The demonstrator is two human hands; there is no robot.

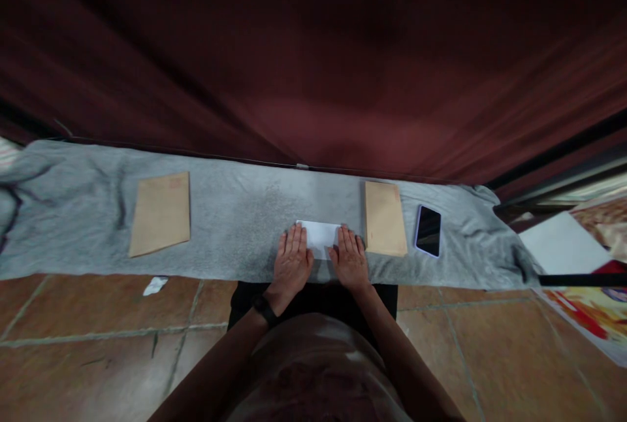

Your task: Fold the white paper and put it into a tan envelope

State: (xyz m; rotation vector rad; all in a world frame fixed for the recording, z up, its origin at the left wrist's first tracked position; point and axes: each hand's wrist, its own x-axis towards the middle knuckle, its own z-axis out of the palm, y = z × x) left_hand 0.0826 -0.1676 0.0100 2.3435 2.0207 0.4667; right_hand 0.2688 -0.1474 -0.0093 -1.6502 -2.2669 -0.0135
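Note:
A folded white sheet of paper (321,235) lies on a grey cloth (235,213) spread over the floor. My left hand (292,261) lies flat on the paper's left end, fingers stretched out. My right hand (349,257) lies flat on its right end, fingers also out. Neither hand grips anything. A brown envelope (385,218) sits just right of my right hand. Another brown envelope (160,213) lies further off to the left. A black band is on my left wrist.
A dark phone (428,230) lies on the cloth right of the near envelope. A dark red curtain (313,63) hangs behind the cloth. Brown floor tiles (98,337) are in front, with a small white scrap (155,285). Coloured papers (582,285) lie at the right.

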